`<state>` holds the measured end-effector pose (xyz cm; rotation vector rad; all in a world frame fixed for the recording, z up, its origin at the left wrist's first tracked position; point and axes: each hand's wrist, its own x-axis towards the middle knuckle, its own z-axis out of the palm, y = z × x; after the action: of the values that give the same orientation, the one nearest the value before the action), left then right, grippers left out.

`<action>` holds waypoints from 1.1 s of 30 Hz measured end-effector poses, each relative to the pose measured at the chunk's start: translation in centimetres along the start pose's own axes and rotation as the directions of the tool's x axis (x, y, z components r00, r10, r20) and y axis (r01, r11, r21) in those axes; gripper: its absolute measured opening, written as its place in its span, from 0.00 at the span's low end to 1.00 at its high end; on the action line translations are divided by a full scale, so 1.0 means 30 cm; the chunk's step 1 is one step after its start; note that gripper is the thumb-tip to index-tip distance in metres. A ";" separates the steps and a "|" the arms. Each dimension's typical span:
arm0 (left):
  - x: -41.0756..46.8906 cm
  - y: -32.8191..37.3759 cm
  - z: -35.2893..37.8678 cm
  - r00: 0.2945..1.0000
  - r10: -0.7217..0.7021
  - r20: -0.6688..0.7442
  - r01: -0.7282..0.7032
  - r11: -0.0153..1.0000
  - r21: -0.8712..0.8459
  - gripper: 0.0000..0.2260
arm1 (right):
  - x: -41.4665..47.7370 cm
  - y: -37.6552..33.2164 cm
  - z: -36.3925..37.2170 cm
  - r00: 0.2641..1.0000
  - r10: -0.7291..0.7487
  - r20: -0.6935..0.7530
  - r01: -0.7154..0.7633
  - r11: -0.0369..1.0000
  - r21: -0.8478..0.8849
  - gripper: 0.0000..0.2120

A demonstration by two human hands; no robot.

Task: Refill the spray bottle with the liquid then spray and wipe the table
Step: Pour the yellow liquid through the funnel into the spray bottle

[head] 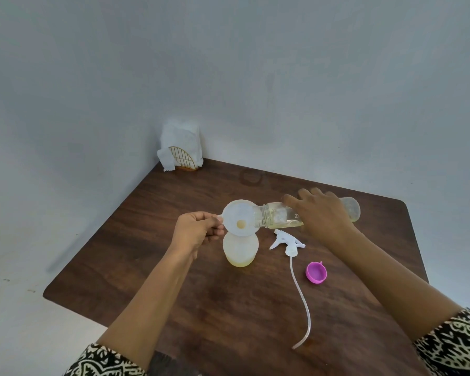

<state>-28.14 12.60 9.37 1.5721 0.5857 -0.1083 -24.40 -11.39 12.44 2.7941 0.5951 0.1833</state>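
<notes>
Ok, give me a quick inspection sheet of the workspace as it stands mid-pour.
Surface: dark wooden table, faint ring stain near the far edge.
Job's things: spray bottle upright, open, funnel in its neck, a little yellowish liquid at the bottom; refill bottle tipped sideways, mouth at the funnel; trigger sprayer lying beside it with its tube; napkin holder in the far corner.
Clutter: pink cap lying loose.
Grippers: left hand holds the funnel's tab; right hand holds the refill bottle.
Cables: nothing seen.
Surroundings: plain grey walls.
</notes>
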 end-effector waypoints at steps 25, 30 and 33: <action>0.002 -0.013 -0.006 1.000 0.005 0.008 -0.005 1.000 -0.011 0.02 | -0.014 -0.003 0.043 0.997 0.051 0.055 -0.058 0.991 0.124 0.25; 0.002 -0.014 -0.007 1.000 0.004 0.012 -0.004 1.000 -0.011 0.02 | -0.029 -0.002 0.036 0.996 0.046 0.073 -0.057 0.986 0.156 0.27; -0.002 -0.014 -0.005 1.000 0.010 0.009 -0.010 1.000 -0.001 0.02 | -0.032 -0.005 0.034 0.995 0.046 0.083 -0.059 0.986 0.158 0.27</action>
<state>-28.40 12.70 9.03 1.5730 0.5703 -0.1080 -25.15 -11.89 11.37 2.9582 0.5400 0.0353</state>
